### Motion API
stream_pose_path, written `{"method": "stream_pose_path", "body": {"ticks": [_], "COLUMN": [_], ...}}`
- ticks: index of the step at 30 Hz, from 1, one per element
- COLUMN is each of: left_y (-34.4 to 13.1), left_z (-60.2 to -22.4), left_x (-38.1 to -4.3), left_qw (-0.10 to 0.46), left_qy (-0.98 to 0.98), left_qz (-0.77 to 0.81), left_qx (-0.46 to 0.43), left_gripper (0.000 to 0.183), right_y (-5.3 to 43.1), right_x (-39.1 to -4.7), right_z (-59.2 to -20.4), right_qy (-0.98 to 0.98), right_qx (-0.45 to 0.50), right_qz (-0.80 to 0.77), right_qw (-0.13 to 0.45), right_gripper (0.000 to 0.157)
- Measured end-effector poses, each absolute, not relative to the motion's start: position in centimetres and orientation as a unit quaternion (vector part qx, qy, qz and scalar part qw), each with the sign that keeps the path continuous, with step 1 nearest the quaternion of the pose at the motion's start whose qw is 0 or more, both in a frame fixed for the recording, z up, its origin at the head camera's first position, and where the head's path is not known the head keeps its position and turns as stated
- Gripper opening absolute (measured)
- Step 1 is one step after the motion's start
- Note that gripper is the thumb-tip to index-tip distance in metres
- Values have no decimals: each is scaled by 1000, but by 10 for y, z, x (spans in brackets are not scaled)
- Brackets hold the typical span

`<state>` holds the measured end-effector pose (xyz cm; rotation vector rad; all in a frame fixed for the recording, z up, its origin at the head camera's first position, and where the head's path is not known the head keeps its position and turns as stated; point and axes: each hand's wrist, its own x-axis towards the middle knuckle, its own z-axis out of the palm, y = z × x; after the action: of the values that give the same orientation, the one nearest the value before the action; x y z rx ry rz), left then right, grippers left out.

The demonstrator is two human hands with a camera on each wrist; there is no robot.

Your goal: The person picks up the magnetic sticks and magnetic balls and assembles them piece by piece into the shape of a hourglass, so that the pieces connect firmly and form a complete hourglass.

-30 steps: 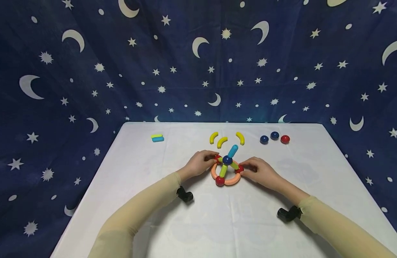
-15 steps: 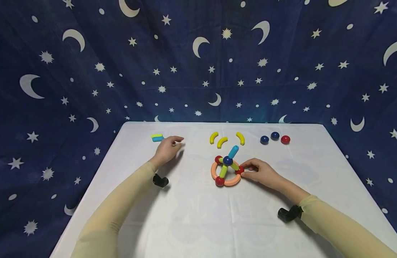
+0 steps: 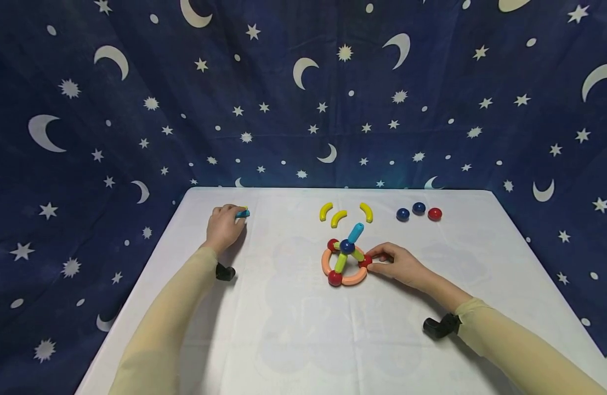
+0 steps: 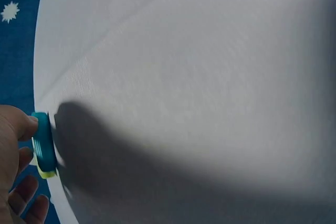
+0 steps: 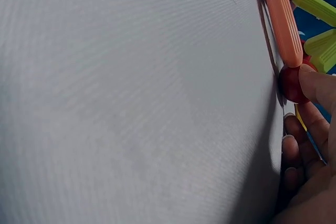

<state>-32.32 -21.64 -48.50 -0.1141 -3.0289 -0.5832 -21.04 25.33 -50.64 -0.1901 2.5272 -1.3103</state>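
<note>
At the far left of the table my left hand [image 3: 224, 226] pinches a short blue stick [image 4: 44, 142], thumb on its near side in the left wrist view. A yellow-green stick [image 4: 46, 173] shows just behind it, partly hidden. Mid-table stands a toy built of balls and sticks: orange curved sticks [image 3: 353, 277] and red balls [image 3: 335, 278] form a ring, and yellow-green sticks [image 3: 340, 262] rise to a dark blue ball [image 3: 347, 247] topped by a tilted blue stick [image 3: 356, 232]. My right hand [image 3: 399, 265] holds the ring's right-hand red ball [image 5: 292, 85] between thumb and fingers.
Several yellow curved sticks [image 3: 339, 219] lie behind the toy. Two dark blue balls [image 3: 403, 214] and a loose red ball [image 3: 435, 214] sit at the back right. A dark starry cloth [image 3: 303, 109] hangs behind the white table [image 3: 303, 340].
My left hand has let go of the toy's left red ball, moved left and back, and taken the blue stick. The right hand stays on its red ball.
</note>
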Motion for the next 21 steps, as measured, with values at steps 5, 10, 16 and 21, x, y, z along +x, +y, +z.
{"method": "stream_pose_path", "body": {"ticks": [5, 10, 16, 21], "left_y": [-220, -220, -220, -220], "left_z": [-487, -487, -488, -489], "left_x": [-324, -323, -319, -314], "left_qw": [17, 11, 8, 7], "left_qy": [-983, -983, -979, -976], "left_qz": [-180, -181, -204, -218], "left_qx": [-28, -20, -20, -21], "left_gripper": [43, 44, 41, 31], "right_y": [254, 253, 253, 254], "right_x": [-210, -210, -209, -210], "right_z": [-507, -507, -507, -508], "right_qy": [877, 877, 876, 876], "right_qx": [-71, -73, -75, -76], "right_qz": [-454, -454, -455, -456], "right_qw": [143, 139, 139, 137], "right_gripper": [45, 45, 45, 44]}}
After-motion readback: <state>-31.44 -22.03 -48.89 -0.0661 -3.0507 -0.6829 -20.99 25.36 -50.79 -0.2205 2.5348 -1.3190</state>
